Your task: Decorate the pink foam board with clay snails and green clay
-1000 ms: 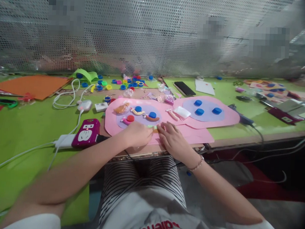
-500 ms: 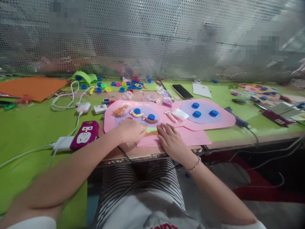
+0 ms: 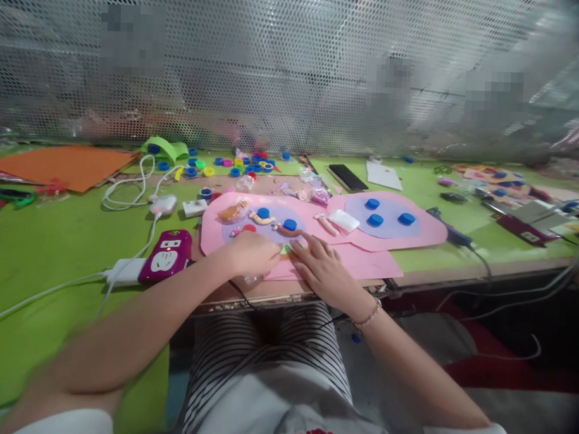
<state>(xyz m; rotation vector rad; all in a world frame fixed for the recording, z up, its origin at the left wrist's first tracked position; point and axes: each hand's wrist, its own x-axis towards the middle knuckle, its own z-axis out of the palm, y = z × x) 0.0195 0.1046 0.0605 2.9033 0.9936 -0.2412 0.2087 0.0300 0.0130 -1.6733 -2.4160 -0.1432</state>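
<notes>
My left hand [image 3: 256,254] rests at the front edge of a pink paper sheet [image 3: 209,236], fingers curled and pressed together; whatever they may hold is hidden. Facing it, my right hand [image 3: 322,269] lies with fingers stretched out and slightly spread on the paper. Between the fingertips a light green patch [image 3: 284,248] and part of a brown strip show, mostly covered. Just beyond them, a brown curved clay piece [image 3: 289,232] and a cream one [image 3: 262,218] lie beside blue round caps [image 3: 290,224]. A clear packet with orange-brown content [image 3: 232,212] is at the sheet's left.
A purple power bank-like socket [image 3: 168,257] with white cables stands left. Several coloured caps [image 3: 236,172] lie at the back. A black phone [image 3: 346,177], a second pink sheet with blue caps [image 3: 424,229] and a dark corded tool [image 3: 448,229] are to the right. Perforated metal mesh [image 3: 294,71] rises behind.
My right hand has shifted slightly left, its fingers now nearer my left hand and over more of the brown strip. The left hand stays nearly in place. The view has tilted slightly.
</notes>
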